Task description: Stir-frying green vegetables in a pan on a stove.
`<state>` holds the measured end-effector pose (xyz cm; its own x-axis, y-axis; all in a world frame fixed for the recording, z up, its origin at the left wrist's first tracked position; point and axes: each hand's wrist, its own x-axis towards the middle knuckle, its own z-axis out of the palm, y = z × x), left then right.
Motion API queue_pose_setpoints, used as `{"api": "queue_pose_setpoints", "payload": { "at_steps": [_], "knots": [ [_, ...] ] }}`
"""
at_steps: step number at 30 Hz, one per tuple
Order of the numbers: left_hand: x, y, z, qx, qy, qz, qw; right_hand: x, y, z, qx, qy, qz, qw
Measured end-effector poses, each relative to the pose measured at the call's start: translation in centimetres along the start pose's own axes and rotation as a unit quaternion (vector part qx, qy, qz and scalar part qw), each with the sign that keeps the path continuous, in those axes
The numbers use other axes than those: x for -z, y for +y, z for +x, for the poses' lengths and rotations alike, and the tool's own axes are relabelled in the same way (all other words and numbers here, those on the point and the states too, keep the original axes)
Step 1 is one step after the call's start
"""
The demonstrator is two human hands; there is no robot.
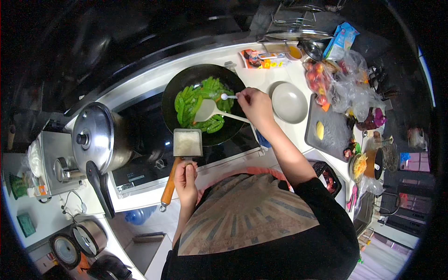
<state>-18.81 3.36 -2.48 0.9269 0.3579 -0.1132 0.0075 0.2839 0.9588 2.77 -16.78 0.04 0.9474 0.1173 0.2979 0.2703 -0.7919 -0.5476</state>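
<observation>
Over the right part of the black wok (pixel 169 101), my right hand (pixel 257 106) pinches a small white measuring spoon (pixel 225 96). Green pea pods (pixel 187 101) with a few orange bits lie in the wok. A pale spatula (pixel 206 111) rests on them, its handle passing towards my right wrist. My left hand (pixel 186 178) grips the short handle of a square, clear box (pixel 188 142) of white granules. That box is held at the wok's near rim, above the wok's wooden handle (pixel 170 182). Whether the spoon holds anything is too small to tell.
A lidded steel pressure cooker (pixel 93 136) stands left on the black cooktop (pixel 140 171). Right of the wok are a grey-white bowl (pixel 289 103) and a dark cutting board (pixel 330 134) with a yellow piece on it. Bagged fruit (pixel 319 78) and orange packets (pixel 257 58) lie farther back.
</observation>
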Motion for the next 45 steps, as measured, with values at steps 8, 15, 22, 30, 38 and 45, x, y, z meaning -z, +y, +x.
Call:
{"api": "queue_pose_setpoints", "payload": {
  "at_steps": [8, 15, 22, 30, 38, 45],
  "knots": [
    [-0.2, -1.3, -0.2, 0.000, -0.043, 0.013, 0.999, 4.6, -4.4, -6.0, 0.011, -0.188, 0.275, 0.943],
    [-0.6, -1.1, -0.7, -0.034, -0.058, 0.141, 0.988, 3.8, -5.0, -7.5, 0.085, -0.160, 0.234, 0.955],
    [-0.8, -0.9, -1.2, -0.050, -0.073, 0.161, 0.983, 4.0, -5.4, -8.2, 0.079, -0.191, 0.250, 0.946],
    [-1.4, -0.9, -1.3, -0.041, -0.078, 0.158, 0.984, 3.9, -3.8, -9.0, 0.059, -0.217, 0.293, 0.929],
    [-0.5, -1.2, -1.3, -0.005, -0.041, 0.076, 0.996, 2.4, -1.6, -7.3, -0.154, -0.232, 0.416, 0.865],
    [1.5, -0.2, -0.8, -0.029, 0.044, 0.049, 0.997, -1.1, 0.5, -6.2, -0.025, -0.116, 0.140, 0.983]
  ]
}}
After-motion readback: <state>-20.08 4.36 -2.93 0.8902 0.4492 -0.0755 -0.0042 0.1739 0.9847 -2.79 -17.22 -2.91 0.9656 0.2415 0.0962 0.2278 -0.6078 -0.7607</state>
